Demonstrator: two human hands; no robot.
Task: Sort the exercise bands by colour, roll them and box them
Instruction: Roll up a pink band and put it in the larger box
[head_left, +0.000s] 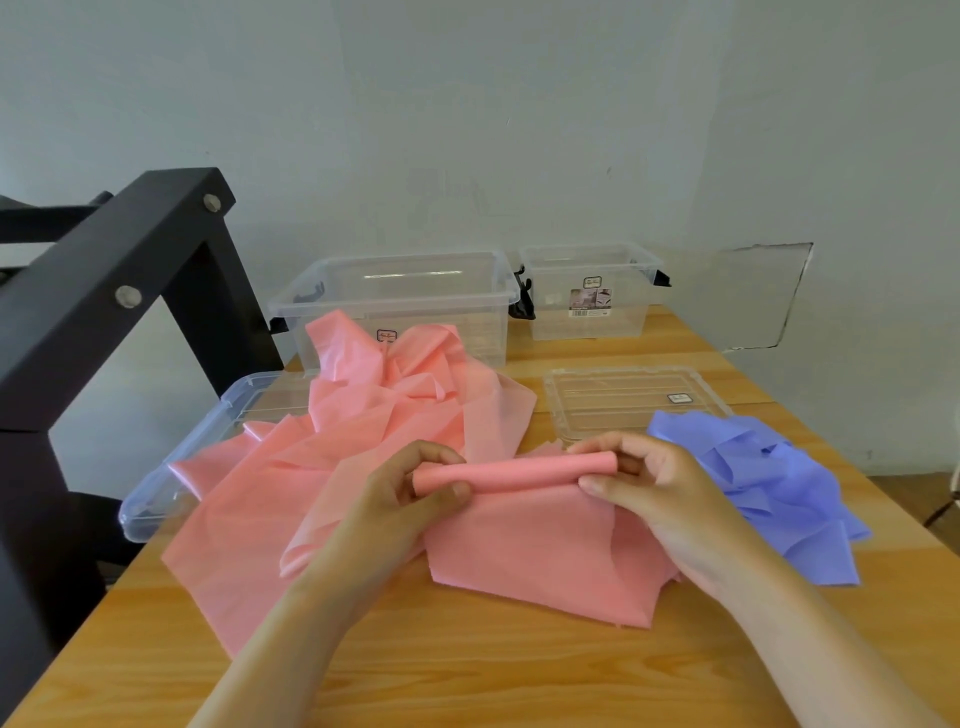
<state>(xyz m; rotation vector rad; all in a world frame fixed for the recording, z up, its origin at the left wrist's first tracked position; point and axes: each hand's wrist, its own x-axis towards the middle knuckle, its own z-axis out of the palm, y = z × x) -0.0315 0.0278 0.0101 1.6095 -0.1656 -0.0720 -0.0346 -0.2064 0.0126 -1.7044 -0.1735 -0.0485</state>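
At the near middle of the wooden surface (467, 670), a pink band (540, 540) is part rolled, its roll pinched at each end by the left hand (410, 499) and right hand (649, 488). Loose pink bands (363, 431) lie left, purple bands (779, 488) right, two clear boxes (400, 306) far.

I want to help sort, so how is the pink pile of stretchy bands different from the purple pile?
The pink heap of thin stretchy bands is bigger and sprawls over the left and middle; the purple heap of thin bands is smaller, at the right. The left hand and right hand hold a pink band's rolled end; no hand holds the purple heap. Both lie crumpled on the wooden table.
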